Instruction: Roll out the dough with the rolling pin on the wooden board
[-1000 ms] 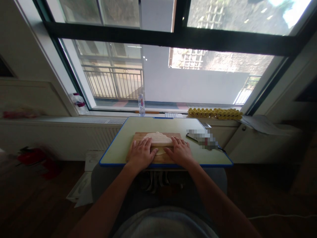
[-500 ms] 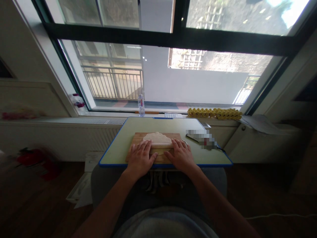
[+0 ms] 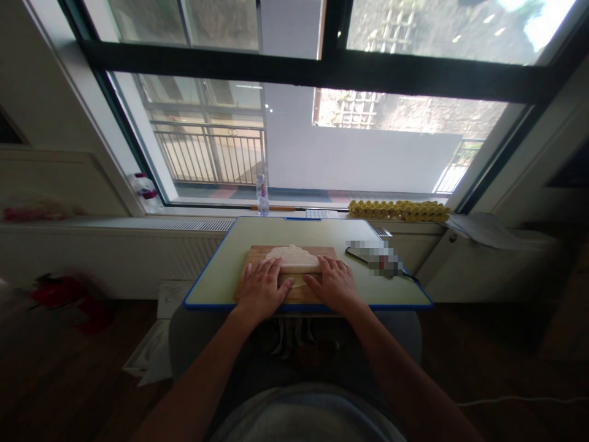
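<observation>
On a wooden cutting board [image 3: 297, 298] lies a flat, pale sheet of dough [image 3: 291, 251], its far edge uneven. Along its near side runs a thick rolled edge [image 3: 300, 269]; whether anything is inside the roll is hidden. My left hand [image 3: 260, 286] rests on the left end of the roll, fingers stretched forward and thumb pointing inward. At the right end, my right hand [image 3: 335, 283] lies the same way, fingers extended over the roll. Both hands press from above rather than wrapping around it. The ends of the roll are covered by my fingers.
The board sits on a pale lap table [image 3: 218, 276] with blue edging. A pixelated item [image 3: 378, 259] lies at its right. On the windowsill stand a clear bottle [image 3: 262, 196] and a yellow bumpy roll [image 3: 398, 211]. A red fire extinguisher [image 3: 69, 298] is at the left.
Both hands stay on the rolled edge, with only a very slight shift of the fingers and thumbs. The dough looks nearly the same, and nothing else has moved.
</observation>
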Tool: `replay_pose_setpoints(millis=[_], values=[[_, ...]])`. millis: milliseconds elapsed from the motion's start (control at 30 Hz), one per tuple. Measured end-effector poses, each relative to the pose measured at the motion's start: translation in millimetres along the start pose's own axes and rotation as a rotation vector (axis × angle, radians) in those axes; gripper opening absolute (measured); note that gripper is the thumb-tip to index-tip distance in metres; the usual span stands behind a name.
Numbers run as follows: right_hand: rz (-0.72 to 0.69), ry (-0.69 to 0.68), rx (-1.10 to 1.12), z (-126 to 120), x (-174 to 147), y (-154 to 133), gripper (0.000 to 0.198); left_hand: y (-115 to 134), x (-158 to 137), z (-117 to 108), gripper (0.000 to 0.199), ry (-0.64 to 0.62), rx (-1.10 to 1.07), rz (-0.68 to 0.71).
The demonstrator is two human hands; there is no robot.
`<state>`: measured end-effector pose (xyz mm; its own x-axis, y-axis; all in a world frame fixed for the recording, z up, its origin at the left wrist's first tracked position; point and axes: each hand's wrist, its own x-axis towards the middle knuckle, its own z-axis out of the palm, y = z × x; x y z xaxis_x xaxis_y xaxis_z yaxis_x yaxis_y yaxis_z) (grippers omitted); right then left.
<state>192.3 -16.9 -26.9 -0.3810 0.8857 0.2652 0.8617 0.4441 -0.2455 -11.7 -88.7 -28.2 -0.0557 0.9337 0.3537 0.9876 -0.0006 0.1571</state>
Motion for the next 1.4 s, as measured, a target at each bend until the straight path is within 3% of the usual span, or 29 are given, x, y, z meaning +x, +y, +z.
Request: replay_pose_setpoints(millis=[367,733,1100,1400], values=[[-0.026,0.049,-0.003,-3,-21,-1,0.070,4,-13,-1,0.060,0.032,-0.012,0.000],[0.025,-0.036,0.010,-3,9,-1,0.074,3,14,-8,0.062,-0.059,-0.003,-0.024],[-0.025,0.020,-0.016,-2,-30,0,0.076,6,-30,-6,0.066,0.010,0.017,0.017],[0.025,-0.078,0.001,-6,12,0,0.078,2,13,-8,0.064,-0.066,0.002,-0.013]])
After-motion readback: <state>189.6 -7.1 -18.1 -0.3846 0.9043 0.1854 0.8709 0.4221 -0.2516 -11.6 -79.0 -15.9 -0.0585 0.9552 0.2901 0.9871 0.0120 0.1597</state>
